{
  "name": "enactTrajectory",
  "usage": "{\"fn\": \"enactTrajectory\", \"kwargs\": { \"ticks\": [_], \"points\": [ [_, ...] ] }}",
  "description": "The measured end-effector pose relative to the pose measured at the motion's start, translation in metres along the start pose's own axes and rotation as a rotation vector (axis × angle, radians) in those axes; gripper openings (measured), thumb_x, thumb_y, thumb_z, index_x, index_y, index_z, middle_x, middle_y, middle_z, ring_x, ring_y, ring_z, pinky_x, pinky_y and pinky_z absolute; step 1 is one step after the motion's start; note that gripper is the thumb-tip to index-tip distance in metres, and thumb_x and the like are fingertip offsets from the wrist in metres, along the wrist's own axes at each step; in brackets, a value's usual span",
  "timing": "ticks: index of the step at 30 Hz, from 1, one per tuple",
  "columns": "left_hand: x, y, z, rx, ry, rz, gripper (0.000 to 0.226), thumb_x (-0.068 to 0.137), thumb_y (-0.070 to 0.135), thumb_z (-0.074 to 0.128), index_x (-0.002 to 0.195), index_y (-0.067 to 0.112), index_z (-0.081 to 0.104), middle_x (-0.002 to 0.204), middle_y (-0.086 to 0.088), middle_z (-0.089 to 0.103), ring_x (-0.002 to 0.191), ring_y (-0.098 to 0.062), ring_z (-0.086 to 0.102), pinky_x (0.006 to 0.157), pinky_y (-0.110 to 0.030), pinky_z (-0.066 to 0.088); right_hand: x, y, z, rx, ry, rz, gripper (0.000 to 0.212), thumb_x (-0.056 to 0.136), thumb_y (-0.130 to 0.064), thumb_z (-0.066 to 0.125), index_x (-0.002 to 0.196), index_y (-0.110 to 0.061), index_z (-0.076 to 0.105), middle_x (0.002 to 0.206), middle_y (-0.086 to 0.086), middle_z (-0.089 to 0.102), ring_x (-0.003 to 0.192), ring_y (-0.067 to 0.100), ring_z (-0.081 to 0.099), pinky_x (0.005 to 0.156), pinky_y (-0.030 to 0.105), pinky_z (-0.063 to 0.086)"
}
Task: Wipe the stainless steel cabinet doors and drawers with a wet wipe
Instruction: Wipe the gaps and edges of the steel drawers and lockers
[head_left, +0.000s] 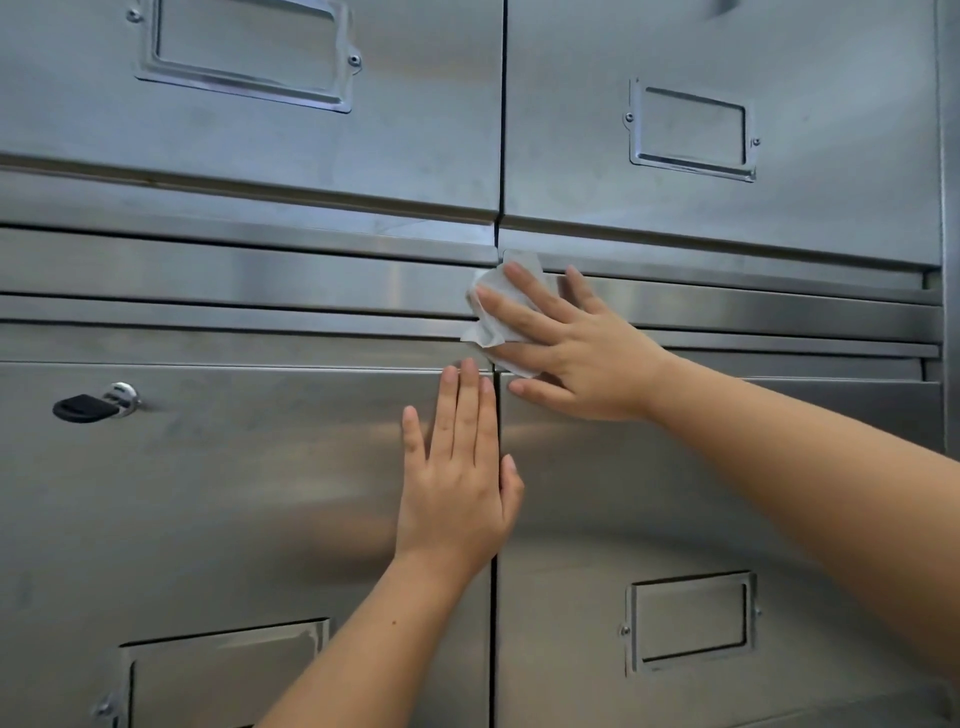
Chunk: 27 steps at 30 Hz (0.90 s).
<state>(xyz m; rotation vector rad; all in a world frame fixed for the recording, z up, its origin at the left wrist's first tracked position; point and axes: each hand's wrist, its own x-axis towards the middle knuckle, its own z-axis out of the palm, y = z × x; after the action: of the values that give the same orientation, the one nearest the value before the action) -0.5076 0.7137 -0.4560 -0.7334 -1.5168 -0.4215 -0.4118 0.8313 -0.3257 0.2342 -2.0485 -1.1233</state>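
Observation:
A stainless steel cabinet fills the view, with upper doors (311, 156) and lower doors (234, 493) split by a dark vertical seam. Between them runs a band of narrow drawer fronts (260, 280). My right hand (566, 348) lies flat with spread straight fingers, pressing a crumpled white wet wipe (491, 317) against the drawer fronts at the central seam. My left hand (460, 478) rests flat on the lower left door, fingers straight and pointing up, just left of the seam and below the wipe.
A lock with a black-headed key (83, 406) sticks out of the lower left door. Framed metal label holders sit on the upper left door (249, 52), upper right door (691, 130), lower right door (691, 621) and lower left door (223, 675). The cabinet's right edge (948, 260) stands at far right.

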Motion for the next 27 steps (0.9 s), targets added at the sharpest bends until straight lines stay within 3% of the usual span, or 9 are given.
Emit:
{"fn": "enactTrajectory", "kwargs": {
  "ticks": [5, 11, 17, 19, 27],
  "points": [
    [0.0, 0.0, 0.0, -0.023, 0.017, 0.003, 0.061, 0.085, 0.028, 0.033, 0.138, -0.002, 0.038, 0.146, -0.02, 0.033, 0.135, -0.033, 0.031, 0.108, -0.054, 0.022, -0.02, 0.016, 0.003, -0.057, 0.01, -0.034, 0.047, 0.095, -0.043, 0.022, 0.141, -0.033, 0.025, 0.152, -0.002, 0.013, 0.141, 0.027, 0.007, 0.109, 0.053, 0.002],
    [-0.001, 0.0, 0.002, -0.055, 0.034, 0.002, 0.061, 0.086, 0.028, 0.033, 0.138, -0.003, 0.038, 0.146, -0.02, 0.031, 0.135, -0.034, 0.03, 0.108, -0.053, 0.019, -0.018, 0.015, 0.0, -0.075, -0.014, -0.078, 0.051, 0.095, -0.046, 0.025, 0.142, -0.027, 0.033, 0.152, 0.004, 0.017, 0.14, 0.034, 0.011, 0.109, 0.054, 0.005],
    [-0.002, 0.0, 0.001, -0.054, 0.057, -0.062, 0.061, 0.087, 0.027, 0.033, 0.137, -0.007, 0.034, 0.145, -0.025, 0.029, 0.135, -0.038, 0.029, 0.109, -0.052, 0.021, 0.026, -0.005, -0.004, -0.078, 0.023, -0.19, 0.048, 0.096, -0.045, 0.022, 0.143, -0.034, 0.021, 0.154, -0.005, 0.012, 0.143, 0.026, 0.003, 0.111, 0.054, 0.001],
    [-0.002, 0.0, 0.001, -0.046, 0.058, -0.062, 0.061, 0.087, 0.027, 0.033, 0.137, -0.008, 0.034, 0.145, -0.026, 0.028, 0.135, -0.038, 0.029, 0.109, -0.053, 0.021, 0.025, -0.002, -0.005, -0.064, 0.022, -0.202, 0.047, 0.097, -0.044, 0.026, 0.142, -0.034, 0.024, 0.154, -0.006, 0.014, 0.143, 0.025, 0.004, 0.111, 0.055, 0.002],
    [-0.001, 0.0, 0.0, -0.07, 0.061, -0.011, 0.06, 0.085, 0.026, 0.034, 0.136, -0.004, 0.04, 0.145, -0.021, 0.033, 0.134, -0.035, 0.031, 0.108, -0.051, 0.021, -0.012, 0.017, 0.0, -0.066, 0.024, -0.139, 0.048, 0.094, -0.043, 0.028, 0.14, -0.029, 0.026, 0.15, -0.005, 0.018, 0.14, 0.027, 0.009, 0.109, 0.053, 0.003]
  ]
}}
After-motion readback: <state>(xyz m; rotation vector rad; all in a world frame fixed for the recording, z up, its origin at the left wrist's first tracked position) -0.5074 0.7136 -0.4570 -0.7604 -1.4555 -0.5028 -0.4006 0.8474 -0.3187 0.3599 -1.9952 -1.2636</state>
